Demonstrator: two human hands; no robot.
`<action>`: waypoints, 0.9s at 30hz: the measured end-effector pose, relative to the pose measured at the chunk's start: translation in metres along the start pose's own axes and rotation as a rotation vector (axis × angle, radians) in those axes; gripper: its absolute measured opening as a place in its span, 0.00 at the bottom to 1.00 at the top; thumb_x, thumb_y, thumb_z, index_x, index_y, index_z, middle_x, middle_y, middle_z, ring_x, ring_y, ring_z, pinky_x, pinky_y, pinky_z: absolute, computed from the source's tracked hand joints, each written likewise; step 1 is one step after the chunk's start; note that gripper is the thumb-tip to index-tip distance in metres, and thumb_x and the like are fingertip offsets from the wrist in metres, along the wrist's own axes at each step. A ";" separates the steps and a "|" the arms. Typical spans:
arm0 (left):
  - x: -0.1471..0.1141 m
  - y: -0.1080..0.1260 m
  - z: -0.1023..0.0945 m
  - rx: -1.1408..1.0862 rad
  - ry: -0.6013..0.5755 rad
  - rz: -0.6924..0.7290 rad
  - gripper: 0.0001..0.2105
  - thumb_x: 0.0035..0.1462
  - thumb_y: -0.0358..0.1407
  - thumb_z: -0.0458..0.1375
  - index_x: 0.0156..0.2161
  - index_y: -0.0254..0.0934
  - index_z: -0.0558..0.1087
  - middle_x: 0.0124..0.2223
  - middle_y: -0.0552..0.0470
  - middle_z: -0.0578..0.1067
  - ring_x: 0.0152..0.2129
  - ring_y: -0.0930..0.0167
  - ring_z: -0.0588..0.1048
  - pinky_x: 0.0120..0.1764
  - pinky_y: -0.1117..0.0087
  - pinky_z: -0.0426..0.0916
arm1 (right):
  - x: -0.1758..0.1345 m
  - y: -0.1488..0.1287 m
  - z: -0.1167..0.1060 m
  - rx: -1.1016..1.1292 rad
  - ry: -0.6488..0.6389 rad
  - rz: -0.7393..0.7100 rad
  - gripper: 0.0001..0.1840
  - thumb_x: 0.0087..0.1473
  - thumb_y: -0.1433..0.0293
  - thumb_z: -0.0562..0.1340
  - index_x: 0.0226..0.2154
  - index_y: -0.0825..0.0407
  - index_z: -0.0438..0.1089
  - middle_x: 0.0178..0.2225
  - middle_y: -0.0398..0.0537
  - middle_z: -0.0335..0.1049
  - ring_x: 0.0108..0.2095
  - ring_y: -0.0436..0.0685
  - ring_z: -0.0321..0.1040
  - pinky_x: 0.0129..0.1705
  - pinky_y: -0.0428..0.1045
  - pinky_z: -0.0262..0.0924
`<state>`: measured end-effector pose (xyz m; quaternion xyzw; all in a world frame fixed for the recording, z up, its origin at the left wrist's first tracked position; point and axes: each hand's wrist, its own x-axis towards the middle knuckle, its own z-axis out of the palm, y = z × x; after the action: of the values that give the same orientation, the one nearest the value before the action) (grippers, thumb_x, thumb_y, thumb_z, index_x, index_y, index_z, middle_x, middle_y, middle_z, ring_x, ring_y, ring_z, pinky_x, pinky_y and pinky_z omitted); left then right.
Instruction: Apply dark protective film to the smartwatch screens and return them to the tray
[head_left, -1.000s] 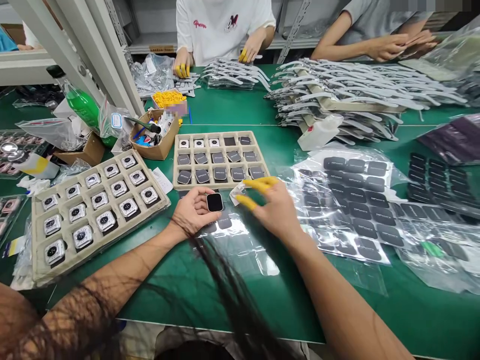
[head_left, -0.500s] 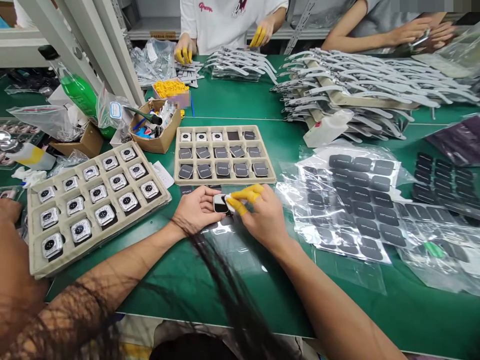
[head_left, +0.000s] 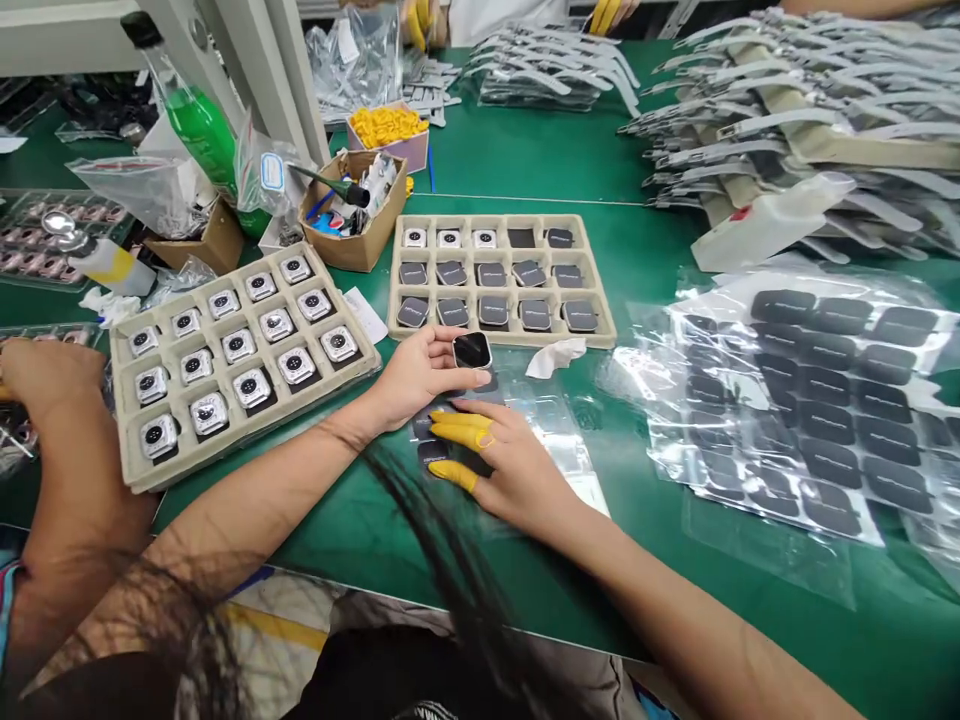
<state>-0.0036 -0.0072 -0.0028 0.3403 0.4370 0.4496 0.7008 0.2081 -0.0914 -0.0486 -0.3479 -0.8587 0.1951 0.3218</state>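
Note:
My left hand (head_left: 420, 375) grips a smartwatch case (head_left: 471, 350) at its edges, the dark glass face up. Below it my right hand (head_left: 495, 455), with yellow finger cots on, reaches over a sheet of black stickers (head_left: 431, 455). Its thumb and fingers are apart, the tips at the stickers; no object shows between them. To the right of the watch lies a crumpled white wipe (head_left: 556, 357). Behind my hands stands a beige tray (head_left: 502, 222) of watch cases, most covered by black stickers. Another tray (head_left: 247, 425) at the left holds watch cases with their sensor backs up.
More black sticker sheets (head_left: 817, 400) in clear film lie at the right. Grey watch straps (head_left: 810, 130) are piled behind them. A cardboard box (head_left: 360, 235), a green bottle (head_left: 199, 130) and a pump bottle (head_left: 112, 265) stand at the back left. A co-worker's arm (head_left: 71, 440) is at far left.
My right hand has let go of the white wipe, which now lies on the table, and has moved down to the sticker sheet. My left hand still holds the watch. The view has shifted.

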 end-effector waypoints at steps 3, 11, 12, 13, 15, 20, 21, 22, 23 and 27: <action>-0.002 0.001 0.000 0.002 -0.046 -0.046 0.42 0.30 0.25 0.95 0.51 0.39 0.82 0.46 0.51 0.90 0.44 0.66 0.86 0.56 0.59 0.82 | 0.010 0.000 0.006 -0.054 0.009 0.092 0.19 0.74 0.67 0.83 0.63 0.38 0.91 0.57 0.54 0.96 0.62 0.76 0.90 0.62 0.69 0.85; 0.000 0.000 0.000 -0.015 -0.073 -0.056 0.41 0.32 0.26 0.95 0.51 0.39 0.81 0.46 0.52 0.89 0.45 0.66 0.86 0.58 0.58 0.81 | 0.019 0.006 0.004 -0.141 0.165 -0.013 0.18 0.77 0.81 0.72 0.50 0.42 0.93 0.37 0.47 0.91 0.42 0.63 0.79 0.47 0.58 0.67; 0.000 0.000 0.000 -0.010 -0.077 -0.058 0.41 0.32 0.25 0.95 0.51 0.39 0.81 0.45 0.52 0.89 0.45 0.66 0.86 0.58 0.57 0.81 | 0.019 0.006 0.005 -0.148 0.181 -0.021 0.17 0.76 0.81 0.72 0.50 0.43 0.93 0.36 0.47 0.90 0.42 0.63 0.79 0.46 0.58 0.66; 0.000 0.000 0.000 -0.005 -0.079 -0.058 0.41 0.32 0.25 0.95 0.51 0.39 0.81 0.45 0.52 0.89 0.45 0.66 0.86 0.58 0.57 0.82 | 0.019 0.007 0.005 -0.158 0.191 -0.017 0.15 0.76 0.80 0.74 0.50 0.43 0.93 0.36 0.46 0.89 0.41 0.63 0.78 0.46 0.58 0.65; -0.001 0.000 0.000 0.001 -0.080 -0.057 0.41 0.33 0.26 0.95 0.51 0.39 0.81 0.45 0.53 0.89 0.45 0.65 0.86 0.60 0.56 0.83 | 0.020 0.007 0.005 -0.177 0.203 -0.010 0.12 0.76 0.77 0.77 0.49 0.42 0.93 0.35 0.45 0.88 0.40 0.63 0.76 0.45 0.58 0.64; -0.002 0.000 0.000 0.021 -0.066 -0.044 0.38 0.39 0.27 0.95 0.53 0.38 0.82 0.49 0.50 0.91 0.50 0.63 0.89 0.67 0.50 0.84 | 0.024 0.010 0.003 -0.213 0.242 -0.095 0.25 0.71 0.87 0.69 0.50 0.40 0.92 0.33 0.43 0.84 0.40 0.63 0.74 0.45 0.58 0.60; -0.002 0.000 0.000 0.031 -0.063 -0.040 0.37 0.40 0.27 0.94 0.53 0.38 0.82 0.49 0.49 0.91 0.50 0.62 0.89 0.68 0.50 0.84 | 0.025 0.010 0.003 -0.224 0.249 -0.106 0.25 0.70 0.88 0.68 0.49 0.41 0.91 0.33 0.43 0.83 0.40 0.62 0.73 0.45 0.58 0.59; -0.002 0.000 0.000 0.041 -0.060 -0.035 0.37 0.40 0.28 0.94 0.54 0.38 0.83 0.50 0.48 0.91 0.51 0.61 0.90 0.68 0.49 0.84 | 0.026 0.010 0.005 -0.236 0.253 -0.112 0.25 0.68 0.89 0.68 0.47 0.43 0.90 0.33 0.43 0.82 0.40 0.62 0.73 0.45 0.58 0.59; -0.002 -0.001 0.000 0.051 -0.058 -0.031 0.37 0.40 0.28 0.94 0.54 0.38 0.83 0.50 0.48 0.92 0.51 0.61 0.90 0.68 0.49 0.84 | 0.027 0.009 0.006 -0.248 0.253 -0.114 0.24 0.67 0.89 0.68 0.45 0.44 0.88 0.33 0.43 0.82 0.40 0.62 0.72 0.45 0.58 0.58; -0.001 -0.001 -0.002 0.076 -0.053 -0.012 0.37 0.40 0.29 0.94 0.54 0.38 0.83 0.51 0.47 0.92 0.51 0.61 0.90 0.67 0.50 0.85 | 0.028 0.000 0.003 -0.233 0.255 -0.096 0.23 0.65 0.88 0.68 0.44 0.43 0.86 0.39 0.44 0.88 0.46 0.63 0.77 0.52 0.60 0.64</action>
<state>-0.0056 -0.0086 -0.0037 0.3758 0.4370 0.4194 0.7014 0.1904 -0.0720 -0.0394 -0.3633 -0.8434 0.0333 0.3945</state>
